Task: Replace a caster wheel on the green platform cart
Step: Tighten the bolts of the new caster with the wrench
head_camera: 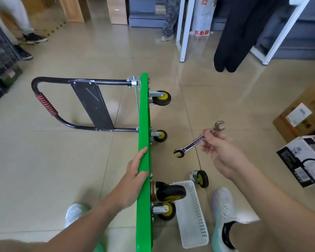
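The green platform cart [144,113] stands on its long edge, its wheels facing right and its black folding handle [91,104] lying out on the left. My left hand [135,171] grips the deck's upper edge, thumb on the wheel side. My right hand [220,151] holds a double open-ended steel wrench [198,140] in the air to the right of the cart. Several casters are mounted on the deck's underside, among them a far caster [161,98] and a larger black one [169,192] near me. A loose caster wheel [200,178] lies on the floor.
A white perforated basket [193,215] lies on the tiled floor beside the near casters. My feet in pale shoes flank the cart. Cardboard boxes [305,113] and a black-and-white box [304,159] sit at right. People's legs and white frame posts stand farther back.
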Tool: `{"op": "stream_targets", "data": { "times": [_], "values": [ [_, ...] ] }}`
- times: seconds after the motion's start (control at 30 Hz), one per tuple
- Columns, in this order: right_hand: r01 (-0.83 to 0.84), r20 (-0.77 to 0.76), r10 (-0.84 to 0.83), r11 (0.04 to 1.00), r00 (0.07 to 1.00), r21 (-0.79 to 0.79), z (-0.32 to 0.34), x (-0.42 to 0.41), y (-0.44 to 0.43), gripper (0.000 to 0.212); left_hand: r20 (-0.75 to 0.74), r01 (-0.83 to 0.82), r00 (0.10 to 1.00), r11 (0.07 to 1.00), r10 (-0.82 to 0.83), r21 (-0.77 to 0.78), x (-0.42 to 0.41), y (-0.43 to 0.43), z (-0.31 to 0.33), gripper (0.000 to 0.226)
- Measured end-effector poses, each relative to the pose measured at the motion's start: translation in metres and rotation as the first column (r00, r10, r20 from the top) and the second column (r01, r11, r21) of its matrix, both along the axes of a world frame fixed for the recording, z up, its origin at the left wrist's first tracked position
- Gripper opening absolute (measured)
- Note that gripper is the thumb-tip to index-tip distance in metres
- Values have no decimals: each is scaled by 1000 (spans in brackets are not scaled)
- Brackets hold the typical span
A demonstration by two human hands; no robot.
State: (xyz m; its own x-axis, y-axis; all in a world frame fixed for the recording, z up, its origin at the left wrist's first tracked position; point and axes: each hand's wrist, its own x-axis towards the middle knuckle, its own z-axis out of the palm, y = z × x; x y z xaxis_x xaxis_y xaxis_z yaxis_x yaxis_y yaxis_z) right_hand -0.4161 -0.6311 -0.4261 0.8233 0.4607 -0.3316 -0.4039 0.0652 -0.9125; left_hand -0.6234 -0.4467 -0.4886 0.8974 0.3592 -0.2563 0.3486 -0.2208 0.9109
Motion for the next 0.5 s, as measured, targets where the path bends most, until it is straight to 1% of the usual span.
{"op": "stream_targets", "data": {
  "times": [0.07, 0.17, 0.27, 0.37, 0.43, 0.5],
  "values": [
    [-43, -30, 40, 995, 999, -93, -11, 4, 15, 7, -4, 1, 1000, 1000, -1, 0, 0, 0, -1, 69],
    [-133, 17, 144, 950, 989, -283, -18, -2, 38, 15, -2, -1, 1000, 1000, 1, -7, -1, 0, -4, 68],
    [-227, 53, 259, 914, 964, -336, -12, -20, 59, 21, 3, -13, 1000, 1000, 13, 0, -1, 0, -6, 68],
    [-281, 147, 377, 853, 914, -440, -13, -31, 68, 32, -2, -28, 1000, 1000, 28, -2, -1, -1, -5, 68],
    [-296, 222, 427, 842, 876, -450, -13, -34, 68, 26, 5, -28, 1000, 1000, 28, -10, 0, -1, -6, 67],
    [-316, 254, 445, 850, 859, -421, -12, -34, 67, 16, 9, -22, 1000, 1000, 23, -11, 0, -1, -8, 67]
  ]
}}
